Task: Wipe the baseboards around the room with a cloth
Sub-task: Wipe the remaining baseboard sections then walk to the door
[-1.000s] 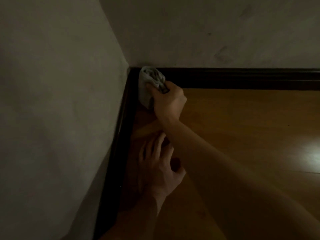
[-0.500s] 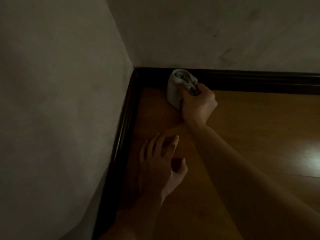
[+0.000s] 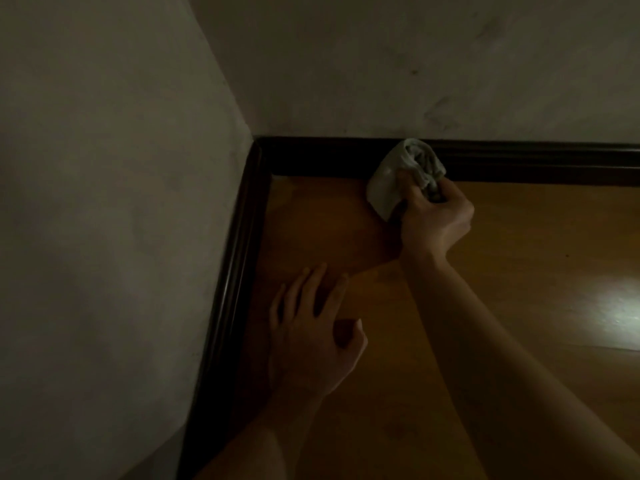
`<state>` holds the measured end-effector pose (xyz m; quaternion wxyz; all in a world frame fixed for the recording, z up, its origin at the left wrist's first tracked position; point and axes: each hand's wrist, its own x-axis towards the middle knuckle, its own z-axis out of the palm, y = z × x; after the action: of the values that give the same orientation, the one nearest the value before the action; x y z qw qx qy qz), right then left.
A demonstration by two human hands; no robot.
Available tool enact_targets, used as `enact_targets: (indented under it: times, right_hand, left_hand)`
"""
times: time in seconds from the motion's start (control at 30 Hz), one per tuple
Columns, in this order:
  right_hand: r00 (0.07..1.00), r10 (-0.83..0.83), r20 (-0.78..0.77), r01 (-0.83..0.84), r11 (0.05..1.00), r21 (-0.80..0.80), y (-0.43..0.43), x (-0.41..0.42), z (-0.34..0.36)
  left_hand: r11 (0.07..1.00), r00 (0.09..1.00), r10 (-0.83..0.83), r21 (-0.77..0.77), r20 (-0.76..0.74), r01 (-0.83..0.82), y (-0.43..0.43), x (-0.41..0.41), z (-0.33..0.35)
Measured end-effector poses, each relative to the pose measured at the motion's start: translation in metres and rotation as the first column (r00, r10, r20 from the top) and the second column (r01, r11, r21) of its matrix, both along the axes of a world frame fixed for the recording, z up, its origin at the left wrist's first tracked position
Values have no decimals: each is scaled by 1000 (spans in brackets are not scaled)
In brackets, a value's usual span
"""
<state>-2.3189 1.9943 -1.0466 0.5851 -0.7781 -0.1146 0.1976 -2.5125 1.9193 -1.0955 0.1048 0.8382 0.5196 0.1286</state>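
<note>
dim floor (image 3: 536,289) is edged by a baseboard (image 3: 329,157), wiped just past the corner (image 3: 260,144) by a cloth (image 3: 388,181) clutched in the right hand (image 3: 436,223), left hand (image 3: 311,341) laid flat, fingers splayed; the rightward run is judged undone.

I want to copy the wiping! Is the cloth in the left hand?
No, the right hand grips the bunched cloth against the baseboard, while the left hand is spread open, holding nothing.

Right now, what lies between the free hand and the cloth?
Only bare wooden floor, seen in the head view, separates the left hand from the cloth, which the right hand grips against the baseboard.
</note>
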Motion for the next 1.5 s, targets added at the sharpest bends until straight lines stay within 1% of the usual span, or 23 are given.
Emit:
enact_targets:
  times: [0.1, 0.17, 0.33, 0.43, 0.5, 0.57, 0.7, 0.77, 0.83, 0.9, 1.0, 1.03, 1.07, 1.17, 1.23, 1.3, 1.4, 1.43, 1.5]
  right_hand:
    - [995, 101, 16, -101, 994, -31, 7, -8, 4]
    - [991, 123, 48, -120, 991, -63, 7, -3, 5]
    - [993, -64, 100, 72, 995, -72, -3, 11, -4]
    - [993, -84, 78, 91, 992, -84, 5, -5, -5]
    - [997, -48, 65, 53, 996, -78, 14, -20, -3]
    - [1000, -2, 22, 3, 998, -64, 24, -37, -3]
    - [992, 114, -55, -118, 991, -59, 43, -70, -3]
    - [991, 119, -64, -122, 992, -41, 47, -76, -4]
    - [991, 115, -71, -117, 993, -23, 50, -82, -6]
    - [987, 137, -78, -141, 989, -38, 57, -92, -6]
    - [977, 186, -101, -190, 981, -29, 67, -109, -4]
    - [976, 191, -108, -194, 981, -18, 69, -111, -3]
    - [974, 197, -110, -200, 980, -14, 70, -112, -3]
    - [975, 209, -76, -211, 977, -30, 62, -98, -3]
    - [980, 193, -42, -195, 979, -51, 51, -78, -2]
    - [986, 165, -23, -166, 984, -65, 36, -52, -2]
    - [992, 127, 0, -126, 989, -78, 12, -13, -2]
    - [993, 119, 22, -117, 989, -88, 6, -2, 0]
    - [990, 129, 54, -124, 987, -99, -4, 15, 5]
  left_hand:
    - [1000, 1000, -12, 4, 9, 11, -2, 0, 1]
    - [1000, 1000, -10, -2, 11, 10, -1, 0, 3]
    - [999, 999, -22, -36, -43, 20, 2, -1, 3]
    - [1000, 1000, -18, -26, -9, 18, 0, -1, 2]
    - [999, 999, -8, -37, -39, 7, 1, 0, 6]
    - [999, 997, -15, -52, -77, 11, 1, 1, 10]
    - [997, 996, -31, -75, -84, 24, 1, 0, 6]
    - [997, 992, -33, -75, -123, 24, 0, -1, 2]
    - [998, 992, -43, -38, -114, 39, 0, -3, 0]
    - [997, 997, -33, 64, -71, 38, 1, -3, 1]
    - [968, 997, -9, 249, 72, -9, 3, 1, 6]
    - [965, 996, -3, 260, 89, -21, 4, 1, 7]
    - [974, 997, 2, 225, 73, -18, 5, 1, 7]
    - [999, 995, -27, 18, -94, 28, 2, -4, 2]
    - [997, 994, -30, -67, -102, 23, 2, -4, 5]
    - [997, 998, -21, -81, -60, 16, 3, -2, 9]
    - [999, 1000, -17, -33, 1, 17, 2, -3, 7]
    - [999, 1000, -27, -23, 3, 27, 2, -4, 5]
    - [999, 998, -38, -29, -41, 37, 0, -3, 5]
